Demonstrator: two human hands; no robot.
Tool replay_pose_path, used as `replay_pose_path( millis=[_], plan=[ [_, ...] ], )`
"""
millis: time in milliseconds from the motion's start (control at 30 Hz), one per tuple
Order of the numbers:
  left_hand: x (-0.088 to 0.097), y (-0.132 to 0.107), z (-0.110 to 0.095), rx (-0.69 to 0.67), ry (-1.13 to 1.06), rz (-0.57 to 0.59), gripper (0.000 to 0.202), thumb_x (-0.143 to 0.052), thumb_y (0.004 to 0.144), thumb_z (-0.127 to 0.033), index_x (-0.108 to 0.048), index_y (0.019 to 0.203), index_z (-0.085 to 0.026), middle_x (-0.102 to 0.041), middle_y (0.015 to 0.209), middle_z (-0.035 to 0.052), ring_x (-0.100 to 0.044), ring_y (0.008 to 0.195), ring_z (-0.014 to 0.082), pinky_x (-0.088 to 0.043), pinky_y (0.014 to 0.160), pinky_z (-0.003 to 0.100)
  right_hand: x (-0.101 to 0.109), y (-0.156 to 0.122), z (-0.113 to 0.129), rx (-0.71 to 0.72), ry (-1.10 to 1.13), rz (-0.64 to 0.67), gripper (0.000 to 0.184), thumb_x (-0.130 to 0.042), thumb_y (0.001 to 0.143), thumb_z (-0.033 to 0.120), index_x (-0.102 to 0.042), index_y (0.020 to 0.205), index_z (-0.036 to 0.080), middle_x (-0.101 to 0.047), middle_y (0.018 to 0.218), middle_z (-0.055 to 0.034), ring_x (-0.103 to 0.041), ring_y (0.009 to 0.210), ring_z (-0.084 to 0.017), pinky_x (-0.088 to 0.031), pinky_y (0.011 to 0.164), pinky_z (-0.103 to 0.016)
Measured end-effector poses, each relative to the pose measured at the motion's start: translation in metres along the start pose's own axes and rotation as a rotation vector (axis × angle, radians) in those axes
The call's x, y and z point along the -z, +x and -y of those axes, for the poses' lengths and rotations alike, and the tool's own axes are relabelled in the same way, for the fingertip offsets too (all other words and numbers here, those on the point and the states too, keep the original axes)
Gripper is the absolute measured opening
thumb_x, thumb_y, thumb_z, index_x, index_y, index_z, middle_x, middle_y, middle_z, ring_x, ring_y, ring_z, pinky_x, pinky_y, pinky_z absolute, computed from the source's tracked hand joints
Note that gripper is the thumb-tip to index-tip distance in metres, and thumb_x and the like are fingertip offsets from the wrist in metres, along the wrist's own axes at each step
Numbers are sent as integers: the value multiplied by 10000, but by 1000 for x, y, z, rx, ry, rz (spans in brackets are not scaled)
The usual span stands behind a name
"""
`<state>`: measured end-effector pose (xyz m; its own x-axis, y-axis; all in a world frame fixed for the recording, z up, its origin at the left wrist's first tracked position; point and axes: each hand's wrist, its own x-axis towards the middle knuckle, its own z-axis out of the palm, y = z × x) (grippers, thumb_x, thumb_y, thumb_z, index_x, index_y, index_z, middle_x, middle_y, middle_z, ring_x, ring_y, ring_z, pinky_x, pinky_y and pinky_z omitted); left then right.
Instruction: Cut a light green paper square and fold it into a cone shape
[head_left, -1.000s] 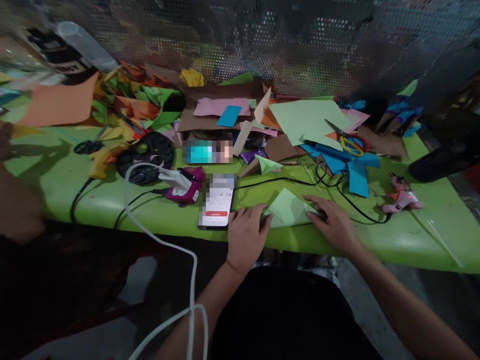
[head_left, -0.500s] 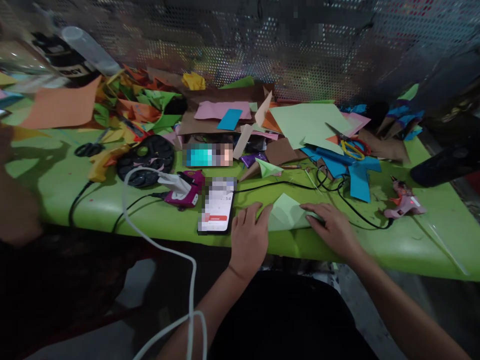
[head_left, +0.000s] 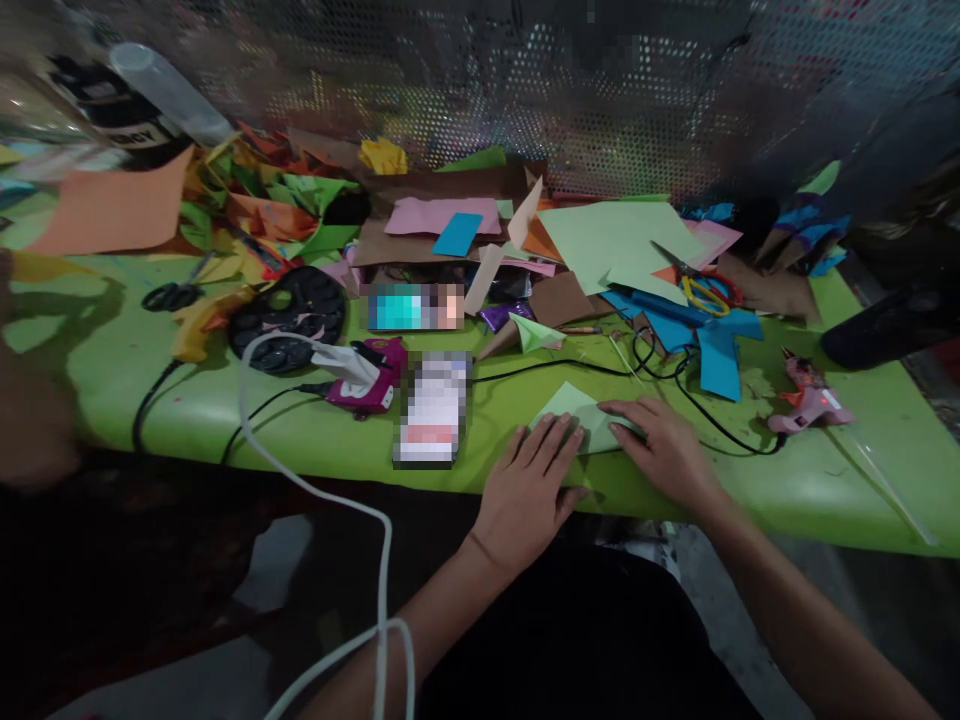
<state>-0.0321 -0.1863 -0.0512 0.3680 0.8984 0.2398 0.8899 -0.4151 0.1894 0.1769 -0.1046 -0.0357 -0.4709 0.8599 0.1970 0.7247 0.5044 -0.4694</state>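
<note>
Head view is showing a small, pale-green, apparently folded sheet of paper [head_left: 571, 400] lying near the front edge of a table with a glossy lime-green cover [head_left: 195, 400]. The left hand [head_left: 521, 500] is resting palm-down across the paper's left part, its fingers spread and its thumb standing apart below the near edge. The right hand [head_left: 667, 448] is touching the paper's right side with index finger and thumb; whether these are pinching a layer or merely pressing on it, I cannot tell. A black-edged smartphone with a blurred screen [head_left: 433, 410] is lying just left of the left hand. Judging by those flat fingers, the person is probably smoothing down a fold. The next move is likely calling for firm pressure along the crease, with the right hand steadying the layers against slipping.
</note>
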Motion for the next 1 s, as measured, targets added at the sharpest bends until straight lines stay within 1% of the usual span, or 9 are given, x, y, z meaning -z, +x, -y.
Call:
replay_pose_path(
  millis=[100,233,300,400,467,567,700,833,1000],
  plan=[
    [1,1,0,-3,2,13,621,-479,932,-480,-370,1479,-208,-401,1548,70,-335,1438,265,-305,1157,466,2,-2,0,7,-49,-44,280,-504,947,293,-662,1172,240,-685,1014,-83,-638,950,-245,-516,812,-392],
    [3,2,0,-13,2,38,646,-464,922,-546,-365,1483,-242,-370,1565,68,-328,1442,277,-306,1150,482,7,-14,12,64,-192,-138,327,-540,934,284,-622,1250,270,-665,1190,-87,-588,1097,-281,-448,926,-461],
    [3,2,0,-15,9,49,642,-479,915,-548,-375,1477,-256,-361,1569,73,-323,1445,280,-311,1145,486,5,-24,23,136,-202,-93,381,-538,938,260,-573,1316,297,-647,1279,-65,-580,1128,-270,-435,937,-458],
    [3,2,0,-12,12,50,617,-499,914,-516,-413,1455,-230,-350,1574,83,-322,1446,285,-313,1144,481,0,-41,33,263,-173,48,445,-505,961,252,-481,1403,288,-586,1393,-41,-563,1199,-238,-429,977,-431],
    [3,2,0,-10,4,40,608,-501,917,-503,-410,1459,-242,-353,1573,77,-330,1442,283,-312,1144,477,-2,-51,30,275,-190,71,453,-502,964,255,-465,1415,250,-540,1441,-42,-535,1256,-231,-413,1023,-424],
    [4,2,0,-12,-11,32,603,-505,917,-500,-398,1468,-279,-359,1570,68,-339,1438,284,-314,1141,480,3,-64,15,231,-238,43,440,-521,956,248,-489,1394,227,-557,1424,-45,-528,1277,-237,-404,1042,-433],
    [4,1,1,-16,-21,40,601,-500,920,-497,-394,1471,-281,-354,1573,63,-332,1443,282,-314,1144,481,18,-72,-5,165,-273,-57,370,-538,944,211,-567,1309,256,-665,1290,-36,-610,1166,-235,-451,954,-428],
    [8,4,4,-37,-33,67,584,-508,925,-476,-397,1466,-287,-351,1575,59,-324,1446,275,-299,1152,494,24,-66,-8,132,-244,-121,285,-558,932,210,-631,1204,246,-702,1212,-51,-638,1084,-234,-467,920,-415],
    [18,15,12,-138,-59,161,509,-444,959,-476,-414,1445,-328,-366,1569,18,-310,1453,238,-270,1164,499,16,-54,-1,227,-204,-19,374,-550,936,225,-568,1309,224,-619,1351,-59,-561,1213,-240,-437,986,-422]
  ],
)
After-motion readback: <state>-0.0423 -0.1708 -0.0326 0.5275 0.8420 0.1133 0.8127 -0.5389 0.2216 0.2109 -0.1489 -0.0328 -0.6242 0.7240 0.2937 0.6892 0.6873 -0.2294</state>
